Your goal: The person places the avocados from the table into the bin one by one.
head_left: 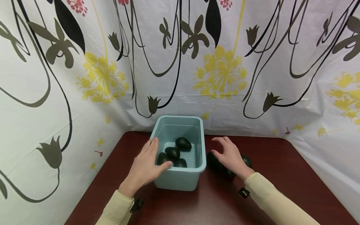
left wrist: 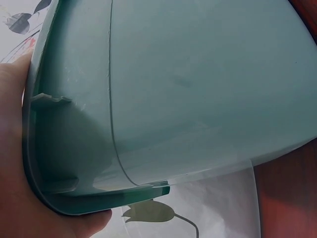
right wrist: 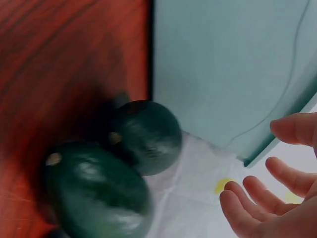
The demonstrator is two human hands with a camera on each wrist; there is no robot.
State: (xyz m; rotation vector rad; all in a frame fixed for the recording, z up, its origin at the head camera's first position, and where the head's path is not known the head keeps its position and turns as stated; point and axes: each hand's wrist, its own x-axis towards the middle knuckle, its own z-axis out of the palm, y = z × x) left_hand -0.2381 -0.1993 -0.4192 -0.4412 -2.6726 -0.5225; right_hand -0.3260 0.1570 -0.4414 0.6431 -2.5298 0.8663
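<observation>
- Head view: a pale teal bin [head_left: 177, 181] stands on a dark red table [head_left: 281, 162], with four dark green avocados [head_left: 183, 144] inside.
- The left hand [head_left: 144, 170] rests on the bin's near left corner, fingers straight along the rim and thumb spread over the near edge.
- The right hand [head_left: 232, 157], fingers loosely bent and thumb apart, is over loose avocados [head_left: 212, 162] right of the bin.
- Left wrist view: the left hand lies against the bin's rim, its fingers partly hidden.
- Right wrist view: the right hand's fingers are spread and hold nothing; two loose avocados lie close together near the bin's wall.
</observation>
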